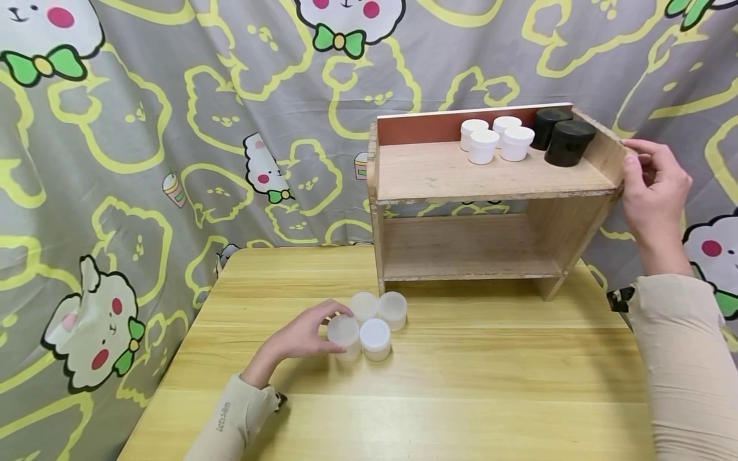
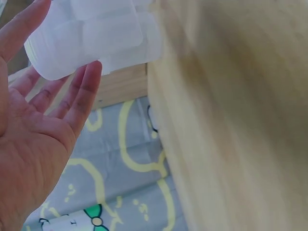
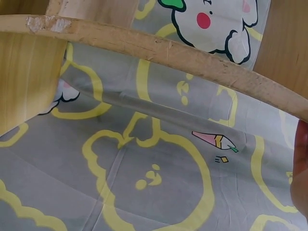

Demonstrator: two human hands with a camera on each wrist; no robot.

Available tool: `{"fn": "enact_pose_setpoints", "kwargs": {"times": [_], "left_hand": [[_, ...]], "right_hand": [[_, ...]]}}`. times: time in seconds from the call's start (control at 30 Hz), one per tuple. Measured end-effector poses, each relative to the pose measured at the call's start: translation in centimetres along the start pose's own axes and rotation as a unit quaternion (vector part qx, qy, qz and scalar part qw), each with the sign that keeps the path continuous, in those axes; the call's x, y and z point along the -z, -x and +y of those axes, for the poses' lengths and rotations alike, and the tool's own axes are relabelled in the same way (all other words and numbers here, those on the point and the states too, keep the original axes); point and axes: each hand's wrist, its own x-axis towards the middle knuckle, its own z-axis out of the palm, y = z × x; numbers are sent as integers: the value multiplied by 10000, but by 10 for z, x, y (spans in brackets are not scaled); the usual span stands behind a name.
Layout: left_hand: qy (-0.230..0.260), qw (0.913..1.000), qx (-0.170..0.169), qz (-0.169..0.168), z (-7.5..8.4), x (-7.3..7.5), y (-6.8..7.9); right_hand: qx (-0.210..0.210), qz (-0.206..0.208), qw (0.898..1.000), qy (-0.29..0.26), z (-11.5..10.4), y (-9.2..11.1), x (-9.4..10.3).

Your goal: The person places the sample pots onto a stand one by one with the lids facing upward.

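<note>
On the table, my left hand (image 1: 302,331) has its thumb and fingers around the side of a frosted plastic jar (image 1: 344,334). Three more jars stand close against it: one frosted jar (image 1: 364,305) behind, another jar (image 1: 393,310) to its right, and a whiter-lidded jar (image 1: 376,338) in front. The left wrist view shows the fingertips right at the jar's wall (image 2: 62,53). At the far right, my right hand (image 1: 659,189) grips the upper side panel of a small wooden shelf (image 1: 426,176), thumb in front. Only a sliver of that hand (image 3: 301,168) appears in the right wrist view.
Several white jars (image 1: 483,146) and two black jars (image 1: 569,144) stand on the shelf's upper board, toward the right. A lower board (image 1: 461,246) lies beneath. The shelf stands at the back of the wooden table (image 1: 490,384), before a patterned curtain (image 1: 144,128).
</note>
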Motion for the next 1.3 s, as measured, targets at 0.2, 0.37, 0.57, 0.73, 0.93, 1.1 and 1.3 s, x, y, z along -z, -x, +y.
{"fn": "enact_pose_setpoints", "kwargs": {"times": [0.2,0.37,0.57,0.73,0.93,1.1,1.3], "left_hand": [[-297,9994,-142,73,11,13,-1],[-385,9988,-234,183,25,30,-4],[-442,9977,-398,336,44,53,-9],[-475,9958,-626,468,60,70,-19],[-423,9901,-1107,746,85,89,-32],[-496,9812,-1586,978,109,104,-46],[-621,9699,-1987,1266,137,121,-67]], "right_hand": [[106,59,9999,-41,0,0,-1],[210,111,9996,-133,1,-1,-2],[256,131,9995,-106,0,-1,-2],[223,111,9997,-75,-1,0,-2],[239,97,9996,-68,1,0,-2],[293,101,9995,-66,2,0,-3],[284,126,9995,-30,-4,2,-2]]}}
